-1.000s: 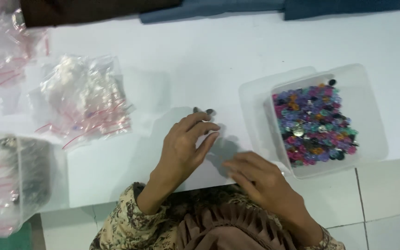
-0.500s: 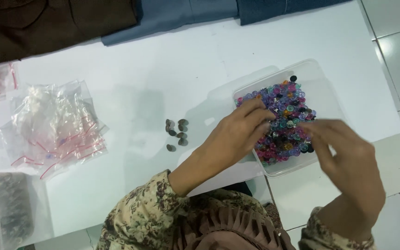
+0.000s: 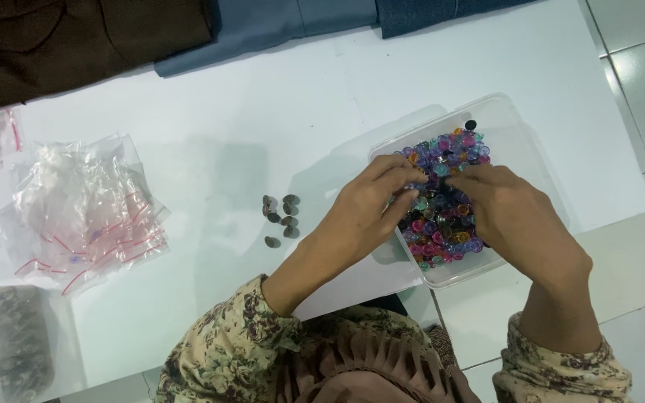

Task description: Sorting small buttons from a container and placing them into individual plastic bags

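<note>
A clear plastic tub on the white table holds a heap of small coloured buttons, purple, pink, orange and teal. Both hands are over the tub. My left hand reaches in from the left, fingertips pinching among the buttons. My right hand lies across the heap from the right, fingers curled down into it. Whether either hand holds a single button is hidden by the fingers. A small cluster of dark metal buttons lies on the table to the left of my left hand.
A pile of small clear zip bags with red seals lies at the left. A bag of dark pieces is at the lower left. Folded brown, grey-blue and denim cloth lines the far edge. Tiled floor shows at the right.
The left hand has left the dark buttons on the table and moved right into the tub. The right hand has come down from the air onto the coloured buttons.
</note>
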